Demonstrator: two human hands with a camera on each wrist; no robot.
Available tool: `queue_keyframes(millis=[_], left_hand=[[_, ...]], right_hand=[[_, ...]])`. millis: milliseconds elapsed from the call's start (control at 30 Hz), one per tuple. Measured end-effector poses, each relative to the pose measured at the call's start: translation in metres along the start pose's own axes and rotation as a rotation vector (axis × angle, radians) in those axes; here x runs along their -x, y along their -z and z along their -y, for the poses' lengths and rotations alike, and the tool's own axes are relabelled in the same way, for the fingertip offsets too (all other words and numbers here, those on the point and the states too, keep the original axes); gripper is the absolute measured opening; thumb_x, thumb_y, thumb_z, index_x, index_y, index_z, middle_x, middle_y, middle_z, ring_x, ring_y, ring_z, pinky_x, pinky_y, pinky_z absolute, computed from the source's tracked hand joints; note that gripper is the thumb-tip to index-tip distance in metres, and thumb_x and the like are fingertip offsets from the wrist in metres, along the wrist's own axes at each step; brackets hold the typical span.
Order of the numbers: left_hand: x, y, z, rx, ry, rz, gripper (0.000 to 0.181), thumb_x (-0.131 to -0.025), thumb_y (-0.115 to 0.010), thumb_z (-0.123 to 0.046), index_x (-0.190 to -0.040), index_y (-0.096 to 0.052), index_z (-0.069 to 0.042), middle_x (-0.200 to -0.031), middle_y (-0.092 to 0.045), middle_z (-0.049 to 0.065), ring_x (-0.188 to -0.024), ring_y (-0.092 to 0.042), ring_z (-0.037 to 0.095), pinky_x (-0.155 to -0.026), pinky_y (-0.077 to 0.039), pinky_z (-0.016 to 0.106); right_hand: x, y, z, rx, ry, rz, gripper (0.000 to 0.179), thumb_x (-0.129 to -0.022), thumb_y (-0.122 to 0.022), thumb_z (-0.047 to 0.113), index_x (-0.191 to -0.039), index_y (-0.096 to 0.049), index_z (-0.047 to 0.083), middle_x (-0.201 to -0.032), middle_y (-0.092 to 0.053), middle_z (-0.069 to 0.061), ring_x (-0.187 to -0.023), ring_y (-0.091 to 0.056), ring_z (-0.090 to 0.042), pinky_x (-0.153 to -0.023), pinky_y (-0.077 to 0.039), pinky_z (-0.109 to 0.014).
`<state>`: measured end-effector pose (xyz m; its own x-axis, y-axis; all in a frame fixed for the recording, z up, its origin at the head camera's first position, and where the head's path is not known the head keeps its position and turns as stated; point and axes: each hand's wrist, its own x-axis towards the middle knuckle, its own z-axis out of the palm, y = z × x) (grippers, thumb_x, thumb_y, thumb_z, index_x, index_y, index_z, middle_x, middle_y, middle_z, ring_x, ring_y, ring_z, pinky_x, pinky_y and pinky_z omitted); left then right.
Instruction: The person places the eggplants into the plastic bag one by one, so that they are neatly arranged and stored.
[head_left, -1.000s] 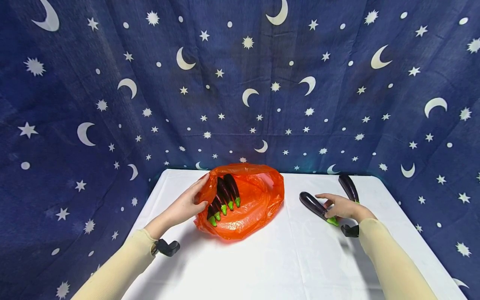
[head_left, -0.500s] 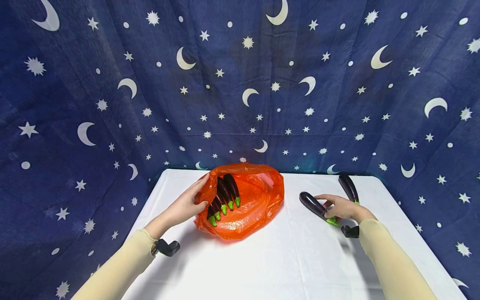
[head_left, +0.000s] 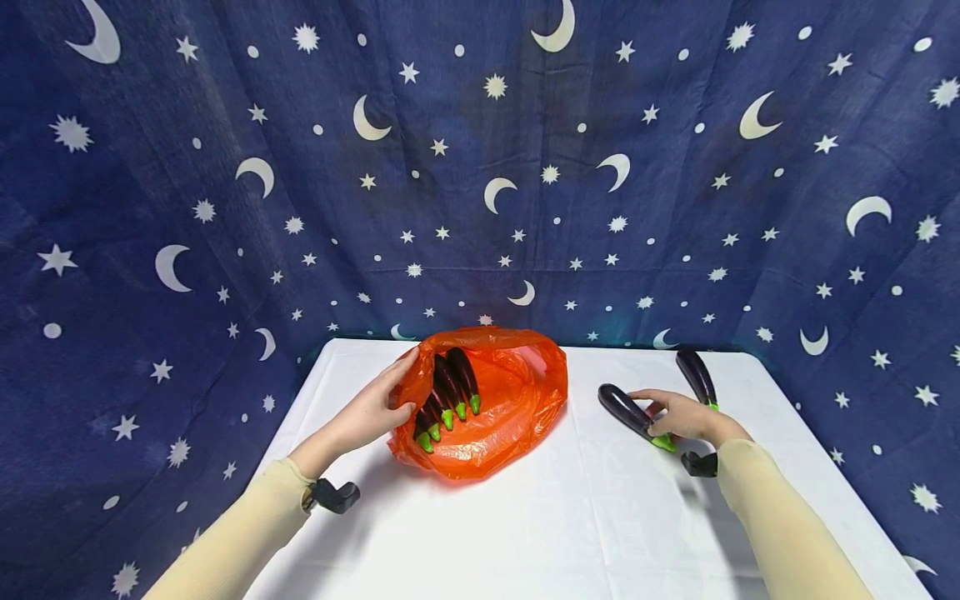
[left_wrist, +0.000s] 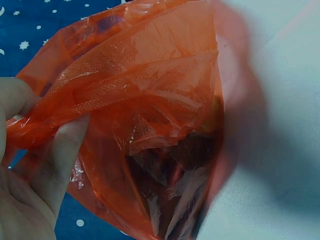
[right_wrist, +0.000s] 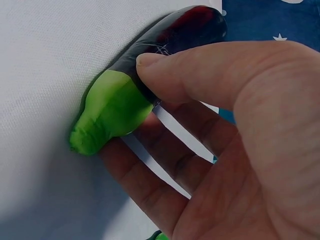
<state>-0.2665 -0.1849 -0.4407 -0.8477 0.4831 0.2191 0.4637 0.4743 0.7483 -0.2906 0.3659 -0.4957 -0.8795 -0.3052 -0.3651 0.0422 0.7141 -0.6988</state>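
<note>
An orange plastic bag (head_left: pixel 517 408) lies on its side with its mouth facing me, and several eggplants (head_left: pixel 450 387) with green stems rest side by side in its left part. My left hand (head_left: pixel 367 410) pinches the left edge of the bag's mouth; in the left wrist view the film is caught between thumb and fingers. To the right, my right hand (head_left: pixel 686 414) holds a dark purple eggplant (head_left: pixel 625 407) near its stem end. The right wrist view shows the thumb on top by the green cap (right_wrist: pixel 117 100) and the fingers curled beneath.
Another eggplant (head_left: pixel 696 377) lies behind my right hand, near the back right of the white table (head_left: pixel 525 542). A dark blue curtain (head_left: pixel 480 208) with moons and stars hangs behind and along both sides. Black wrist cameras sit on both wrists.
</note>
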Motion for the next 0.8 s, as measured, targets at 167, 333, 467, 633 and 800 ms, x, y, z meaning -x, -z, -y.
queue_keyframes(millis=[167, 333, 467, 633, 800], left_hand=[[0.0001, 0.0002, 0.0004, -0.007, 0.002, 0.0, 0.087, -0.092, -0.066, 0.002, -0.165, -0.02, -0.014, -0.168, -0.02, 0.012, -0.149, -0.03, 0.031, -0.114, -0.035, 0.046], [0.0002, 0.0006, 0.0011, -0.017, 0.006, -0.004, 0.087, -0.092, -0.066, 0.001, -0.165, -0.02, -0.014, -0.168, -0.021, 0.011, -0.149, -0.029, 0.03, -0.115, -0.034, 0.045], [0.0005, 0.0007, 0.0009, -0.02, 0.007, -0.004, 0.087, -0.092, -0.067, 0.001, -0.165, -0.02, -0.014, -0.168, -0.022, 0.012, -0.148, -0.031, 0.03, -0.115, -0.035, 0.046], [0.0008, 0.0008, 0.0003, -0.014, 0.008, -0.004, 0.087, -0.092, -0.066, 0.001, -0.165, -0.02, -0.014, -0.167, -0.023, 0.012, -0.147, -0.034, 0.031, -0.114, -0.036, 0.047], [0.0011, 0.0002, 0.0005, 0.012, 0.012, -0.001, 0.087, -0.092, -0.066, 0.002, -0.165, -0.02, -0.013, -0.168, -0.021, 0.012, -0.148, -0.032, 0.031, -0.113, -0.036, 0.045]], right_hand=[[0.0002, -0.0021, 0.0007, -0.006, 0.011, -0.001, 0.08, -0.083, -0.07, -0.003, -0.157, -0.039, 0.005, -0.126, -0.055, -0.027, -0.083, -0.059, -0.027, -0.066, -0.054, -0.043], [0.0006, -0.0033, 0.0009, -0.008, 0.03, 0.005, 0.082, -0.082, -0.069, -0.005, -0.157, -0.037, 0.004, -0.124, -0.055, -0.027, -0.079, -0.058, -0.027, -0.064, -0.053, -0.044], [0.0001, -0.0035, -0.0002, -0.007, 0.041, 0.003, 0.082, -0.082, -0.068, -0.006, -0.157, -0.038, 0.004, -0.123, -0.056, -0.026, -0.077, -0.058, -0.026, -0.062, -0.052, -0.043], [-0.0012, -0.0036, -0.002, -0.011, 0.044, 0.003, 0.081, -0.082, -0.068, -0.006, -0.157, -0.038, 0.005, -0.124, -0.056, -0.026, -0.074, -0.057, -0.025, -0.062, -0.051, -0.041], [-0.0021, -0.0046, -0.0044, -0.01, 0.043, -0.007, 0.081, -0.082, -0.068, -0.005, -0.157, -0.039, 0.006, -0.123, -0.057, -0.024, -0.071, -0.057, -0.024, -0.061, -0.051, -0.041]])
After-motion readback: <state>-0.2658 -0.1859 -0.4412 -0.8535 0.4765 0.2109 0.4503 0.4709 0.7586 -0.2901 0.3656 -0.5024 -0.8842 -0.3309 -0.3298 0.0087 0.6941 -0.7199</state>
